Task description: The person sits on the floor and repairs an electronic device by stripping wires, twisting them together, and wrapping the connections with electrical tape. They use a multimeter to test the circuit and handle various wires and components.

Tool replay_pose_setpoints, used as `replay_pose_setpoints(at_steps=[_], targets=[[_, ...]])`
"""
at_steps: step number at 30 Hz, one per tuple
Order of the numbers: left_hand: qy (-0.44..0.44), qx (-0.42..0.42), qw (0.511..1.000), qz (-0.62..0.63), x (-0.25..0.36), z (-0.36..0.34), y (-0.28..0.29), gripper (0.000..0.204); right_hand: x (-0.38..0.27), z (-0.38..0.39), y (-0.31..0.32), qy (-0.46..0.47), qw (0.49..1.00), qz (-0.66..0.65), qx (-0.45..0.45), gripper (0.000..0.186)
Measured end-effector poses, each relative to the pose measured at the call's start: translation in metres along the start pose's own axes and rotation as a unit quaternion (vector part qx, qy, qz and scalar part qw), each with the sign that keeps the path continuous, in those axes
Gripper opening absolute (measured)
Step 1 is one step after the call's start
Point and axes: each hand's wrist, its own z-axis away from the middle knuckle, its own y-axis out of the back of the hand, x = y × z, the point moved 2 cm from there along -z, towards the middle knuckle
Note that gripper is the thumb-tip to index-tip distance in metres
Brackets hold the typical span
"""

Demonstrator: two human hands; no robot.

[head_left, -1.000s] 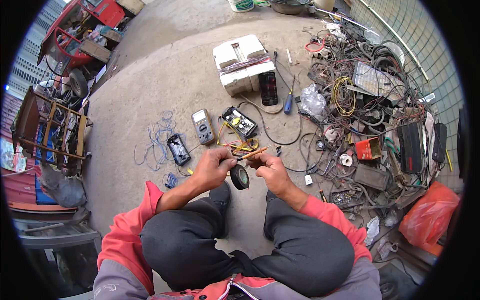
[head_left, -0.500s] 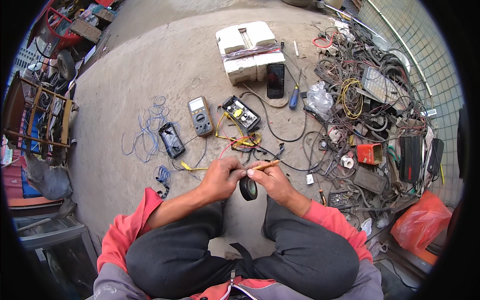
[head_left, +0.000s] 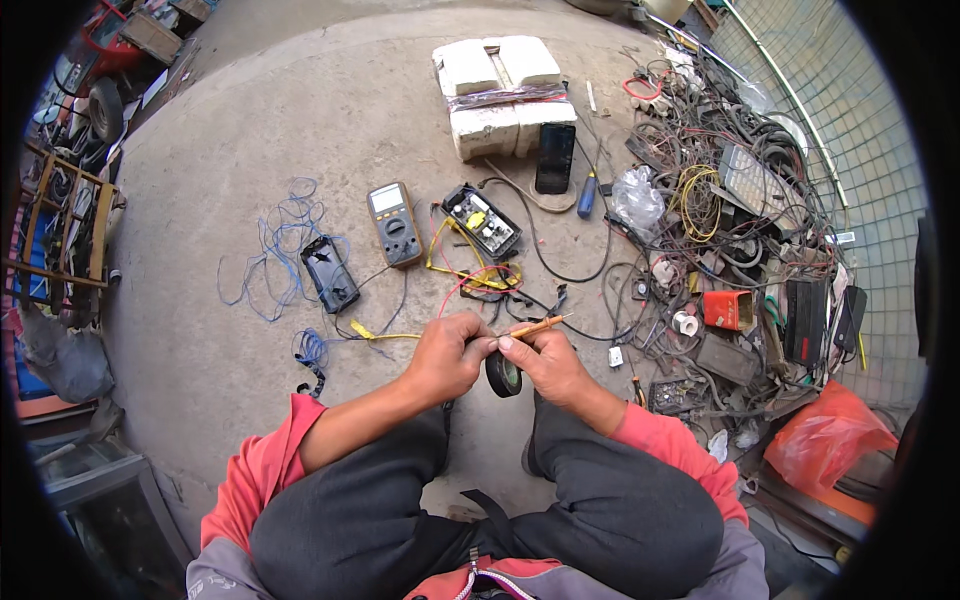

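Observation:
Just above my knees, both hands come together at the rear end of an orange test probe (head_left: 538, 326). My right hand (head_left: 562, 374) is closed around the probe, its metal tip pointing right and away. My left hand (head_left: 446, 354) is closed in a pinch against the right fingertips; what lies between its fingers is hidden. A roll of black tape (head_left: 503, 374) hangs right beneath the fingertips. Beyond the hands sit a multimeter (head_left: 395, 226) with a yellow-brown rim, an opened case with a circuit board (head_left: 482, 222), and a black case shell (head_left: 329, 274).
Thin blue wire (head_left: 283, 255) lies tangled at left. A white foam block (head_left: 500, 95) stands at the back, a phone (head_left: 555, 158) leaning on it beside a blue screwdriver (head_left: 588, 194). Cables and scrap (head_left: 735, 215) heap along the right, with a red bag (head_left: 828, 436) nearer me.
The whole scene has shifted slightly with my head. My hands keep nearly the same grip on the probe; the tape roll hangs at a slightly different angle.

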Motion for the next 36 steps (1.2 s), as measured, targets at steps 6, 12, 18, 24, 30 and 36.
replay_pose_setpoints(at_steps=[6,12,18,24,30,36], targets=[[-0.035,-0.001,0.999,0.003,-0.009,0.004,-0.005,0.011,-0.005,0.003,-0.004,-0.022,1.0,0.01,0.017,0.034],[-0.046,-0.006,0.999,-0.002,-0.005,0.006,-0.006,0.011,-0.002,0.007,-0.005,-0.004,0.998,-0.019,0.064,0.031],[-0.075,-0.006,0.997,-0.021,-0.003,0.005,-0.007,0.01,0.004,0.009,0.002,-0.004,0.988,-0.084,0.132,0.025],[-0.053,-0.04,0.998,-0.016,0.0,0.003,-0.007,0.01,0.003,0.009,0.003,-0.031,0.975,-0.159,0.153,0.017],[-0.131,-0.012,0.989,-0.065,-0.004,-0.001,-0.009,0.007,0.011,0.008,0.009,-0.067,0.976,-0.166,0.128,0.018],[-0.144,-0.007,0.984,-0.104,0.001,-0.003,-0.011,0.008,-0.004,0.014,0.009,-0.162,0.962,-0.174,0.135,0.02]])
